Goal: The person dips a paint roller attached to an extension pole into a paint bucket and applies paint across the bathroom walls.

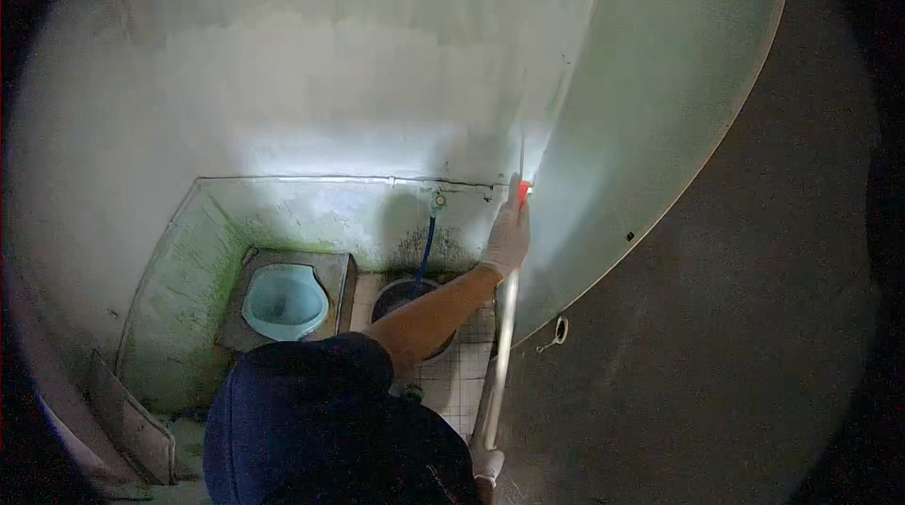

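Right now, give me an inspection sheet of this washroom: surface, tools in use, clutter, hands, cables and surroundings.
Surface: white tiled floor, stained; green growth on the low wall.
Job's things: long pale pole held steeply upright, its red tip against the wall by the door edge.
Clutter: dark bucket beside the light blue squat toilet; flat board leaning at lower left.
Grippers: gloved left hand closed around the pole high up; gloved right hand grips its lower end.
Cables: nothing seen; a blue hose hangs from a tap into the bucket.
Surroundings: pale open door, thin wall pipe, dim light.
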Demonstrator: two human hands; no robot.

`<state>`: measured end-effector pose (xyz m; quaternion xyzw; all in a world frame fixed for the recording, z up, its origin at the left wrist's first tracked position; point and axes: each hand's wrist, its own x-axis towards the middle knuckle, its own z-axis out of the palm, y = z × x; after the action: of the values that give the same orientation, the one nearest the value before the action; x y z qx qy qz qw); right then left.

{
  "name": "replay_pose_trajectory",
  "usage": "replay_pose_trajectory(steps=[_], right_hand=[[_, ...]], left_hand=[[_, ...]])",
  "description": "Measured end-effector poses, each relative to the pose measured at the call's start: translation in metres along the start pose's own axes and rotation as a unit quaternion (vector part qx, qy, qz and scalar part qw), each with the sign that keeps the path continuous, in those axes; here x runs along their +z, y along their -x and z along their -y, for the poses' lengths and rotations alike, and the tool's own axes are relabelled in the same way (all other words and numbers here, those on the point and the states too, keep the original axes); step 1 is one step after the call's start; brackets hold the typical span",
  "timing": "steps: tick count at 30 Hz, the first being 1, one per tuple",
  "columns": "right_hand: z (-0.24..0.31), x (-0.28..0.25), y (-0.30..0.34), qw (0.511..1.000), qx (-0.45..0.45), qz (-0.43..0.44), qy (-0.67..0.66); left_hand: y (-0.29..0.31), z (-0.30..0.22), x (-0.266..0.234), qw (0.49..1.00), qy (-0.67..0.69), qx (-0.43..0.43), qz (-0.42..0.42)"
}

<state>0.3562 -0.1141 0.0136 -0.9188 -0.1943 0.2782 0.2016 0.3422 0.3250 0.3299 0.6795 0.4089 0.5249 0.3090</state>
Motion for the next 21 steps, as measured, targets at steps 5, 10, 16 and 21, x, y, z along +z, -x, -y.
replay_pose_trajectory(steps=[5, 10, 16, 21], right_hand=[[-0.016, -0.019, 0.005, 0.999, -0.035, -0.011, 0.001], [0.006, -0.057, 0.012, 0.991, -0.100, -0.022, -0.091], [0.063, -0.039, 0.003, 0.975, -0.159, -0.011, -0.152], [-0.037, 0.061, -0.015, 0.965, -0.258, 0.041, 0.032]], left_hand=[[0.078, 0.043, -0.011, 0.928, 0.290, -0.232, 0.039], [0.016, -0.029, -0.012, 0.957, 0.250, -0.145, -0.005], [-0.065, -0.099, -0.043, 0.980, 0.190, -0.045, -0.024], [0.004, 0.058, -0.048, 1.000, -0.011, -0.023, -0.007]])
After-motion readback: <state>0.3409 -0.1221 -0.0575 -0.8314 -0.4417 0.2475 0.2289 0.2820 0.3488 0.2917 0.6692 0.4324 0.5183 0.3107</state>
